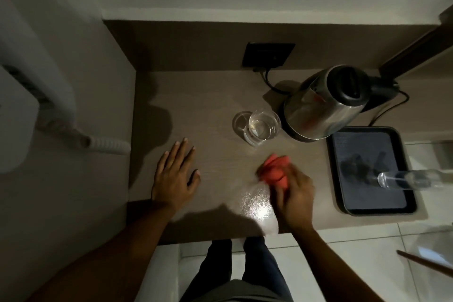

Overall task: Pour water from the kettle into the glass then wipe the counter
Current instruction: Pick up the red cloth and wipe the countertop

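Head view: the right hand (295,193), fingers clenched around an orange cloth (275,169), wipes the counter (210,115) at lower centre. The left hand (175,174) lies flat, fingers released, likely bracing. The filled glass (263,126) stands beside the kettle (326,103), upper right.

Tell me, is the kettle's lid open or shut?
Shut. The black lid lies flat over the top of the steel kettle, with no gap showing.

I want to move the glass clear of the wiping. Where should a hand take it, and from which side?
Probably around the side wall of the glass, coming from its front left: the kettle crowds its right. It stands upright holding water, so keep it level.
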